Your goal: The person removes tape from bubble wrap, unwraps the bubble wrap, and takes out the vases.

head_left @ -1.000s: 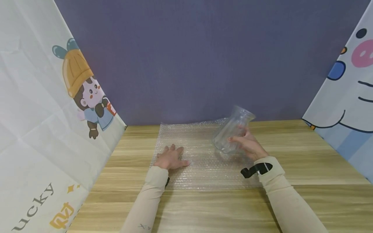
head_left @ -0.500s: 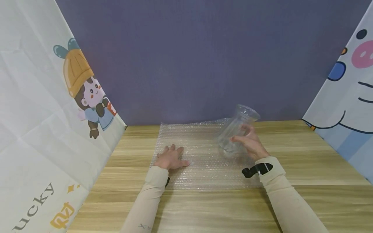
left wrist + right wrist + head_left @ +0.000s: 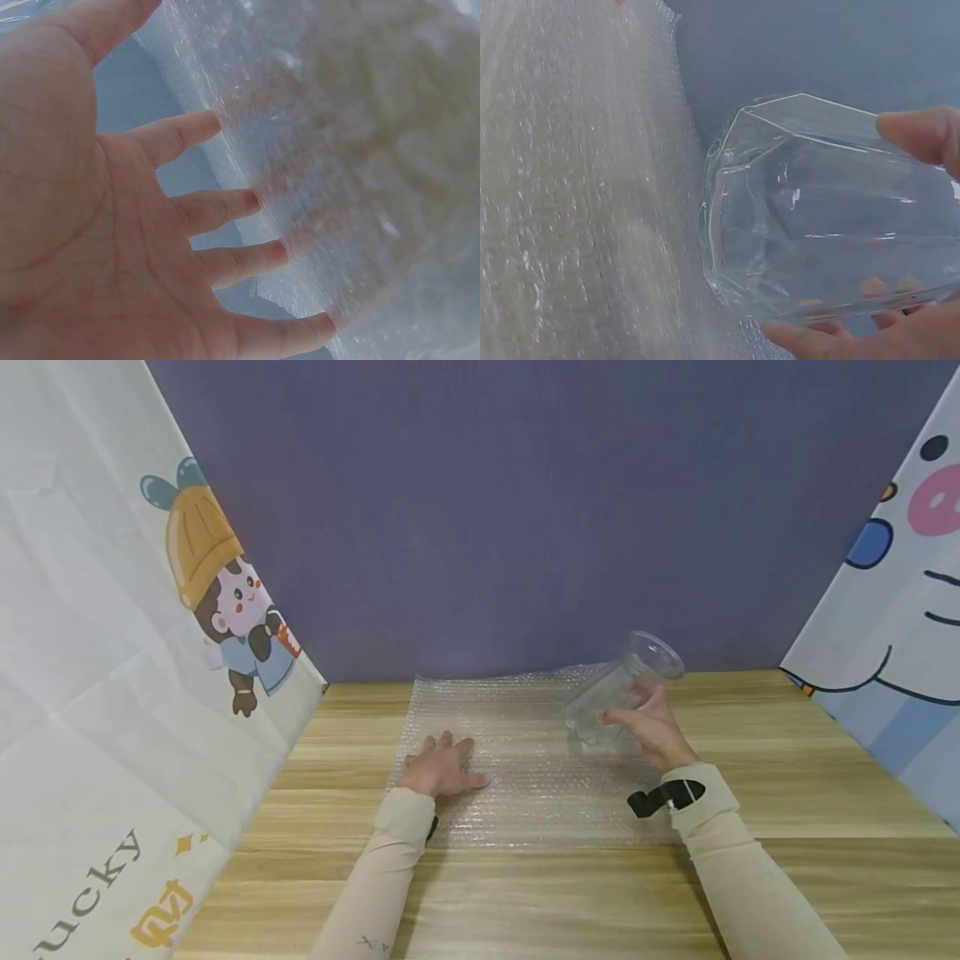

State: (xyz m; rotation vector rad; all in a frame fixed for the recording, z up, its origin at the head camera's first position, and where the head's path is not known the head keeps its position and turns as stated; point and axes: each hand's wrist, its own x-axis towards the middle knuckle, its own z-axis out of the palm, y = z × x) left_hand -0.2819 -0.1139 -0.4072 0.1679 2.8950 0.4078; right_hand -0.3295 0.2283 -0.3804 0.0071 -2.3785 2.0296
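Observation:
My right hand point(image 3: 654, 727) grips a clear glass vase point(image 3: 596, 700), thumb on one side and fingers on the other. The vase leans well over, its flared mouth toward the upper right and its faceted base toward the left. In the right wrist view the base of the vase point(image 3: 832, 195) appears beside the bubble wrap point(image 3: 577, 187); whether they touch I cannot tell. On the left part of the bubble wrap sheet point(image 3: 517, 793) rests my left hand point(image 3: 438, 770), fingers spread. The left wrist view has the straight fingertips of this hand point(image 3: 112, 202) against the wrap point(image 3: 360, 150).
The bubble wrap lies flat on a wood-grain table point(image 3: 540, 902), its back edge near a dark blue-grey wall point(image 3: 480, 510). White cloths printed with cartoons hang at the left point(image 3: 90, 635) and right point(image 3: 900, 652). Table surface extends on both sides of the sheet.
The vase has tipped further, its mouth swinging right and its base shifting slightly right and away. The right hand moved slightly rightward with it. The left hand stays in place.

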